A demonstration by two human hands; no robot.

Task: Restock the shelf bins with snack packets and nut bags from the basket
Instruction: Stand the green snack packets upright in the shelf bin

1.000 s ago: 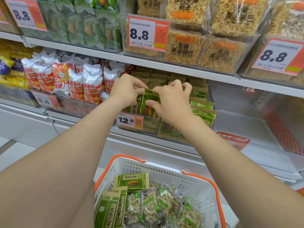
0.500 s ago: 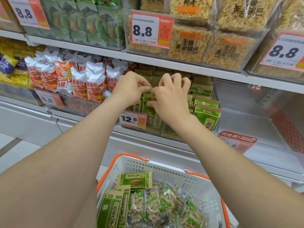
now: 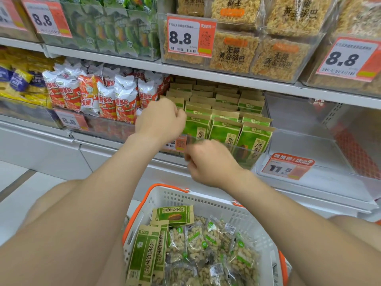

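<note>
Left hand (image 3: 160, 118) – fingers curled, nothing seen in them, at 9 o'clock edge of the sunflower seed packets (image 3: 224, 133). Right hand (image 3: 208, 162) blurred, curled – can't tell grip. Basket (image 3: 206, 200) at 6 o'clock.

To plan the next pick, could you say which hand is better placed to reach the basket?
Probably the right hand: it hangs lower, nearer the basket; the left hand is up at the bin.

"8.8" on price tag (image 3: 190, 36)
</note>
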